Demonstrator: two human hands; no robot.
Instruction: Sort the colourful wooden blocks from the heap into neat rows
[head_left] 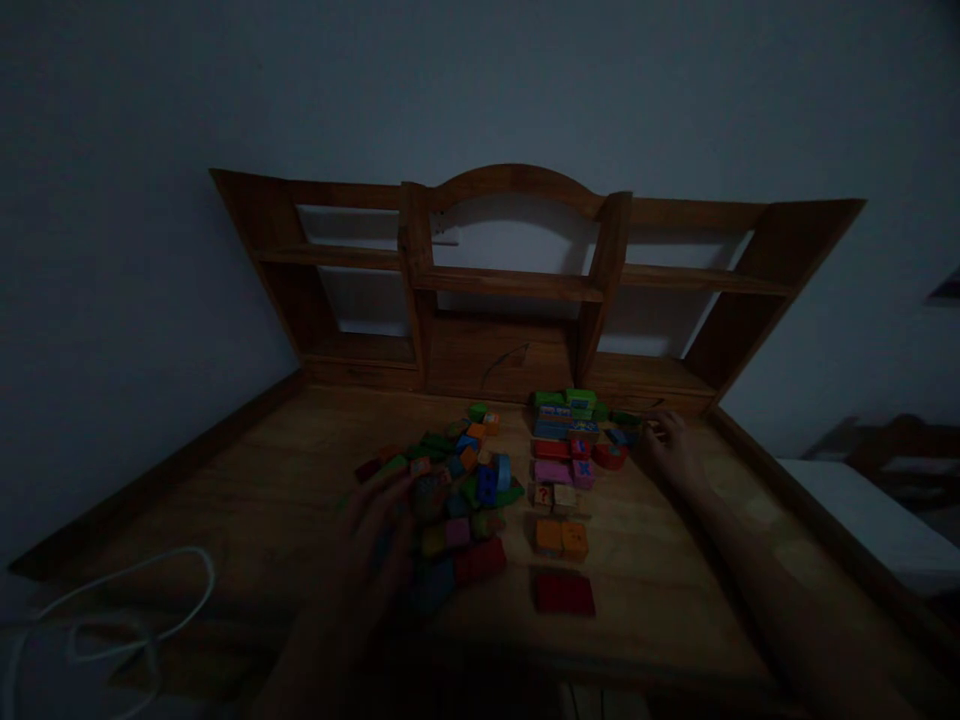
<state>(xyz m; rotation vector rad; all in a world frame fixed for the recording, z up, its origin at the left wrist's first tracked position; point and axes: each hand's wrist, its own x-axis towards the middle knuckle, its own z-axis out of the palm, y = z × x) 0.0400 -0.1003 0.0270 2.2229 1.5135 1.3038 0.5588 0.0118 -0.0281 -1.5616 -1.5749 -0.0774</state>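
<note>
- We judge the step in hand to be sorting: our left hand (375,545) rests on the near edge of the loose pile of blocks (450,480), fingers spread over the pieces. The dim light hides whether they pinch one, so we cannot tell.
- Our right hand (673,445) reaches to the far right end of the sorted rows (570,430), fingertips just beside a small dark block (626,420) there. Whether the fingers are clenched on it or released, we cannot tell.
- The sorted blocks lie by colour in a column: green and blue rows at the back, a red piece (609,456) and pink ones (559,472) next, then two orange blocks (561,538), and a flat red block (564,592) nearest us.
- In our judgement, the next move calls for a light pinch on one block without nudging its neighbours, since the rows sit close together.
- Edges: the shelf unit (517,290) closes the back of the desk (262,500), and a raised rail runs along each side.
- Open room lies on the bare wood left of the pile and right of the column. A white cable (161,590) loops at the near left corner, well apart from the blocks.
</note>
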